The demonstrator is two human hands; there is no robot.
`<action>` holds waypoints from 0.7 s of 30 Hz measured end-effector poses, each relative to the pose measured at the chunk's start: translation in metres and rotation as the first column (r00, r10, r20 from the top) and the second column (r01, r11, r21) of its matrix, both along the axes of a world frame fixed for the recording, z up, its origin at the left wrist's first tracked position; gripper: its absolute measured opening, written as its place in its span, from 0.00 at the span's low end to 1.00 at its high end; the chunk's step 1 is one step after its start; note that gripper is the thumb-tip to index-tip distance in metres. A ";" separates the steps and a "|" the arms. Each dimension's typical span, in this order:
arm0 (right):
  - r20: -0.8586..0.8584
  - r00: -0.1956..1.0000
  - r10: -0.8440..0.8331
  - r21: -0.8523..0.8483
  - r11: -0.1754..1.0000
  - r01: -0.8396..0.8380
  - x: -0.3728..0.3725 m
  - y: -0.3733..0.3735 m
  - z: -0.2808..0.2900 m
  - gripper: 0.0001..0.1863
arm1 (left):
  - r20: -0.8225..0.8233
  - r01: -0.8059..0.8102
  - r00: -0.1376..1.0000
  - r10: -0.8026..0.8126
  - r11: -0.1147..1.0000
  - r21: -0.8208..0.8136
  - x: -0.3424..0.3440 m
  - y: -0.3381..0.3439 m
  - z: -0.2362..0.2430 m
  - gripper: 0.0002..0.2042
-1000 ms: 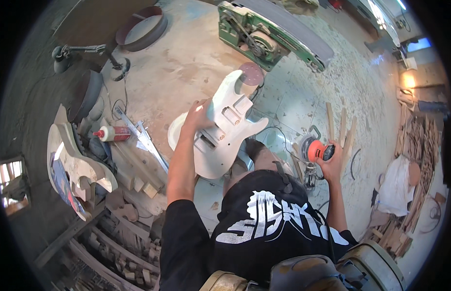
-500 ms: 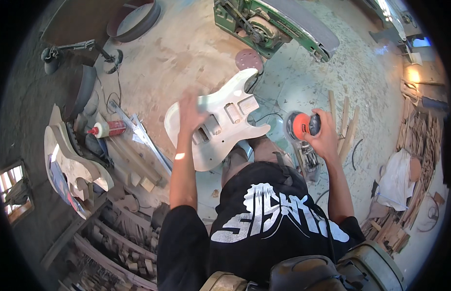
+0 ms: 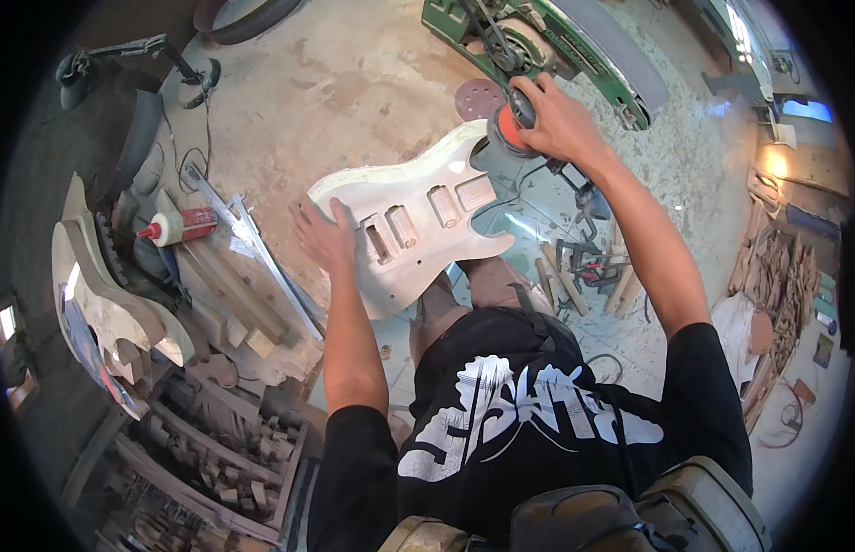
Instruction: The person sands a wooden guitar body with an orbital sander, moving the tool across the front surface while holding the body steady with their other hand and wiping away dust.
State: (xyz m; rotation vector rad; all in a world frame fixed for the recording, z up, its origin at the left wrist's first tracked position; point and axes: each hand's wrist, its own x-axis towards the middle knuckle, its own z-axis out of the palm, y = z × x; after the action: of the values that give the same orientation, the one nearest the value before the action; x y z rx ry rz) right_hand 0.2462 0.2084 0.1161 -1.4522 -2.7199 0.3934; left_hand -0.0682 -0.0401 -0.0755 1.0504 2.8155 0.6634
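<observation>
A pale, unfinished electric guitar body (image 3: 427,241) with several routed cavities lies at the bench's edge, just beyond my legs. My left hand (image 3: 325,235) rests on its rounded left end, fingers spread over the rim. In my right hand (image 3: 556,124) is an orange and black orbital sander (image 3: 512,124), gripped from above. The sander is at the tip of the body's far right horn; whether its pad touches the wood I cannot tell. A round, perforated sanding disc (image 3: 480,100) lies just left of the sander.
A green belt sanding machine (image 3: 547,51) stands at the far right. To the left lie a glue bottle (image 3: 177,226), a metal square (image 3: 246,227), wood strips (image 3: 230,293) and more guitar bodies (image 3: 115,304). Clamps (image 3: 589,264) are below my right forearm. A desk lamp (image 3: 76,83) stands far left.
My right hand has carried the sander from the right side up and left to the body's far horn. My left hand, blurred before, has moved left and settled on the rounded end.
</observation>
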 end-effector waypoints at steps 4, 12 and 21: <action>0.093 0.996 0.020 -0.044 0.999 -0.016 -0.010 0.017 -0.014 0.34 | -0.016 -0.005 1.000 0.005 1.000 -0.014 0.001 0.002 -0.001 0.35; 0.133 0.991 0.020 -0.177 0.984 0.004 -0.057 -0.001 -0.013 0.31 | 0.029 -0.016 0.999 0.017 1.000 -0.018 -0.001 -0.002 0.008 0.35; 0.198 0.979 0.040 -0.124 0.992 -0.016 -0.049 0.015 -0.014 0.30 | 0.039 -0.037 0.999 0.037 0.999 -0.011 0.004 0.003 0.013 0.35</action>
State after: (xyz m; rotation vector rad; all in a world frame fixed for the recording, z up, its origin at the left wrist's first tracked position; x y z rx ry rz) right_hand 0.1976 0.2231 0.1024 -1.5648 -2.9230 0.4447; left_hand -0.0641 -0.0375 -0.0628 0.9748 2.8078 0.6648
